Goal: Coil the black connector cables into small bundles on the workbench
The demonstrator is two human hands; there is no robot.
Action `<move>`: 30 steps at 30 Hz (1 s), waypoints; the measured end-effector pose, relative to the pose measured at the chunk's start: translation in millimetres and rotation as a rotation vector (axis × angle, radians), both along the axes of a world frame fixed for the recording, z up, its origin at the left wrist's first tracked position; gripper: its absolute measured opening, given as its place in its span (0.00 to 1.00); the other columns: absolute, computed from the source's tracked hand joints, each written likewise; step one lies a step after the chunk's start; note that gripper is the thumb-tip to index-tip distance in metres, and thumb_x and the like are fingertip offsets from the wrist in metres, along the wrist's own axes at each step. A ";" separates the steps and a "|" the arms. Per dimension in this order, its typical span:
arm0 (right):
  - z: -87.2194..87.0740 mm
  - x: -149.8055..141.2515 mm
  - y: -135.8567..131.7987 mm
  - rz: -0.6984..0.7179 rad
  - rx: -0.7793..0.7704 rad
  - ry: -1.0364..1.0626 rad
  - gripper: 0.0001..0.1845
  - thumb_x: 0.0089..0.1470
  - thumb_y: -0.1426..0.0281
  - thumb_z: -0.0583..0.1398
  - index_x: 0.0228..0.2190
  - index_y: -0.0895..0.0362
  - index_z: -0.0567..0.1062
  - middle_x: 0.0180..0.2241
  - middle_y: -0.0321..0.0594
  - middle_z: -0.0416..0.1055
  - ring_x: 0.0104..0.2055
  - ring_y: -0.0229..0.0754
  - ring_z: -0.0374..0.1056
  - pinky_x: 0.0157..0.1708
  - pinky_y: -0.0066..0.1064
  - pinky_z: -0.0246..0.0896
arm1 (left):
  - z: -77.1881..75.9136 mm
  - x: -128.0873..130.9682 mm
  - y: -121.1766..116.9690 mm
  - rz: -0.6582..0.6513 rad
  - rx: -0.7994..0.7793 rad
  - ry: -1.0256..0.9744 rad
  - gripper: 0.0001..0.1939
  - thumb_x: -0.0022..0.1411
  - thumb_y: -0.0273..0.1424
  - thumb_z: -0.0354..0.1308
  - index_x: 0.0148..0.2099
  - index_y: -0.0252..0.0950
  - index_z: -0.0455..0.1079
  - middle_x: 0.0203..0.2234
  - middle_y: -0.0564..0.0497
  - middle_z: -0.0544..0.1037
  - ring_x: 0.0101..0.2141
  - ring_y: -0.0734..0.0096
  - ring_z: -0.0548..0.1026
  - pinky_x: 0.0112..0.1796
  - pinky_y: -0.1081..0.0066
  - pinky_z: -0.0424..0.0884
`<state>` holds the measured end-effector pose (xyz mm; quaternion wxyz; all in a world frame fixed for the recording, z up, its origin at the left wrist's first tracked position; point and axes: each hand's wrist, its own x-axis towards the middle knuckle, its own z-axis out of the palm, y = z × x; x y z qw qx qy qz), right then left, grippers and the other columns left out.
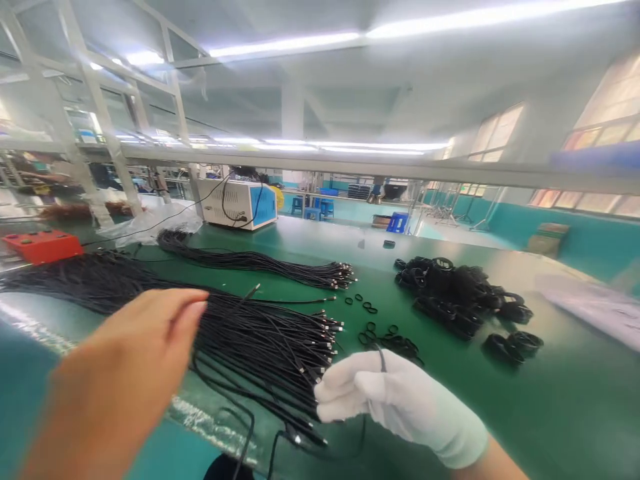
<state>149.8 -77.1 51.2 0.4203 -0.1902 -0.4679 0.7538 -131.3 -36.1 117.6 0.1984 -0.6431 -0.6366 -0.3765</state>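
My left hand (135,360), bare and smeared by motion, is raised over the near pile of black cables (260,333). Its thumb and fingers are pressed together; whatever is between them is hidden. My right hand (380,397) wears a white glove and is curled beside the plug ends of that pile, thumb against the fingers. A thin black ring (383,361) sits around one gloved finger. A cable passes below this hand, but its grip is hidden. Several loose black rings (395,343) lie just beyond the glove.
A second bundle of black cables (260,263) lies farther back on the green table (565,400). Coiled black cables (450,290) are heaped to the right. A white and blue machine (240,203) and a red box (43,245) stand at the left, with clear plastic (155,223) between.
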 end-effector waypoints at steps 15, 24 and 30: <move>-2.9 -16.9 -4.4 0.290 -0.276 0.109 0.38 0.42 0.50 0.63 0.44 0.69 0.69 0.35 0.56 0.74 0.35 0.48 0.72 0.44 0.44 0.59 | 0.3 109.2 8.0 -1.228 -0.933 -0.506 0.06 0.56 0.30 0.57 0.33 0.35 0.74 0.27 0.54 0.72 0.28 0.76 0.65 0.29 0.77 0.59; -13.9 -19.1 4.0 0.278 -0.300 0.222 0.50 0.43 0.37 0.49 0.45 0.71 0.68 0.39 0.58 0.72 0.40 0.56 0.71 0.38 0.44 0.61 | -8.1 114.3 22.1 -1.196 -0.959 -0.528 0.06 0.56 0.29 0.56 0.33 0.34 0.73 0.27 0.54 0.73 0.28 0.75 0.66 0.30 0.76 0.60; -16.0 -19.9 6.8 0.322 -0.295 0.221 0.36 0.44 0.53 0.63 0.44 0.71 0.70 0.36 0.56 0.74 0.39 0.52 0.72 0.38 0.40 0.63 | -14.4 120.3 30.3 -1.193 -0.966 -0.530 0.06 0.55 0.29 0.57 0.32 0.34 0.74 0.28 0.53 0.74 0.30 0.73 0.68 0.32 0.76 0.62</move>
